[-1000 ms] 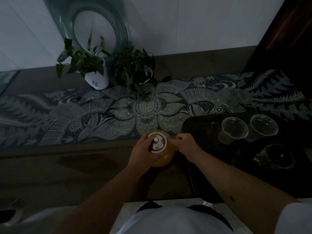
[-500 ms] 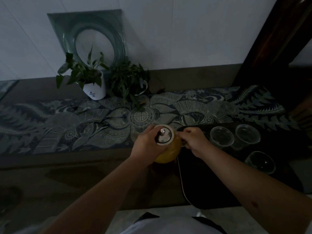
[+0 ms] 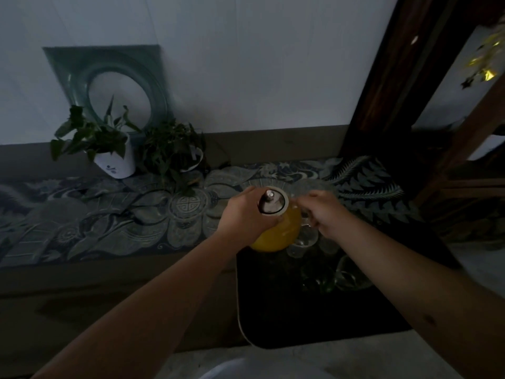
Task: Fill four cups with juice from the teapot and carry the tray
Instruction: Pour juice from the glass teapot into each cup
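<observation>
My left hand (image 3: 247, 214) grips the juice-filled teapot (image 3: 276, 231) over the dark tray (image 3: 314, 321), while my right hand (image 3: 323, 212) pinches its handle above the clear cups (image 3: 303, 239).

The room is dim. The left hand (image 3: 247, 214) grips the side of the teapot (image 3: 276, 231), a round glass pot full of yellow juice, with a pale lid (image 3: 273, 201). The right hand (image 3: 326, 214) holds its other side, fingers (image 3: 314, 199) curled. The pot is above the far left corner of a black tray (image 3: 314, 318) with clear cups (image 3: 352, 274). On the tabletop (image 3: 82, 302) lies a patterned cloth (image 3: 109, 222) with two potted plants (image 3: 109, 149) by the wall.
</observation>
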`<state>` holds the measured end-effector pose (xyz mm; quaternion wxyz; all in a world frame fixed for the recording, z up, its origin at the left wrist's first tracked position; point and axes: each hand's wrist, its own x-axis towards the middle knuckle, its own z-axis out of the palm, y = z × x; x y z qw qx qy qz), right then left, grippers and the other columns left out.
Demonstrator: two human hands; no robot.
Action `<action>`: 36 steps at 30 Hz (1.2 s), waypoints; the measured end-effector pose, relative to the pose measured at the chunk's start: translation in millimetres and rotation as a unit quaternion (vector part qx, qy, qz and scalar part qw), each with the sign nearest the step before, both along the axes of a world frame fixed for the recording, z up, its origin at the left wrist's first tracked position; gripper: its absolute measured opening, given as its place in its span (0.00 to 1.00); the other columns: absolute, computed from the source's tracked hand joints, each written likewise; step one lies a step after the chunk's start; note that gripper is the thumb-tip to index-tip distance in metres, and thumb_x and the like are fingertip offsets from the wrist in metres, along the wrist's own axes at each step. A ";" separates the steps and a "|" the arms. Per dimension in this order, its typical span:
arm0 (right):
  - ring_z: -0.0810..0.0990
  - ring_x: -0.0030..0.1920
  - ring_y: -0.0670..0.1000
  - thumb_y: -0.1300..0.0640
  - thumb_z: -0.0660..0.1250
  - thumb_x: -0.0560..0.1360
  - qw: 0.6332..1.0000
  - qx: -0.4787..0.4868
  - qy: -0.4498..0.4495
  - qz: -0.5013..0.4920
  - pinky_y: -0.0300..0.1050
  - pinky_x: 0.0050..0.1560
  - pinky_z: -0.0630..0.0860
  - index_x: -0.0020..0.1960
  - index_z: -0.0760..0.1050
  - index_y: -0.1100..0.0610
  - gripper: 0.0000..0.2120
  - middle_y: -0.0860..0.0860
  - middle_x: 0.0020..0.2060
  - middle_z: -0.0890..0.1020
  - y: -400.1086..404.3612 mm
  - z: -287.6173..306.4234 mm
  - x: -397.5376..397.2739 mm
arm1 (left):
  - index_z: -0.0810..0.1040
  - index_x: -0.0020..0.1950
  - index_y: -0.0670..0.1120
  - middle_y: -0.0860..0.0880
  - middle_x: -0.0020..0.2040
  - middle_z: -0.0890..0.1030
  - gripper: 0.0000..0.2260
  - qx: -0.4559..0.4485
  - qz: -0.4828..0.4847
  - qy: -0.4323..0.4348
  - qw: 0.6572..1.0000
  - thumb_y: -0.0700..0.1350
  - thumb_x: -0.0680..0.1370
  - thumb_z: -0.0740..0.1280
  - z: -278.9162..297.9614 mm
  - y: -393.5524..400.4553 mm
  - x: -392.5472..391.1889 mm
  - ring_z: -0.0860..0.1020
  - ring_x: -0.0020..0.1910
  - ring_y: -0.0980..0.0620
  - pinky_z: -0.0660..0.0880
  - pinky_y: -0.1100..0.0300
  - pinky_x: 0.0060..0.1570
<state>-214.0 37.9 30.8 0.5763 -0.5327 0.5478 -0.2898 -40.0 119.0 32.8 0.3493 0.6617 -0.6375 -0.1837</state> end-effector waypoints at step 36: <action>0.69 0.16 0.44 0.60 0.69 0.76 0.997 0.003 0.038 0.062 0.37 0.22 0.62 0.35 0.71 0.59 0.13 0.46 0.16 0.70 -103.7 -5.5 -181.8 | 0.65 0.74 0.50 0.51 0.68 0.71 0.31 0.085 0.073 0.044 0.993 0.51 0.73 0.72 -25.9 -87.7 -202.4 0.72 0.64 0.47 0.73 0.48 0.58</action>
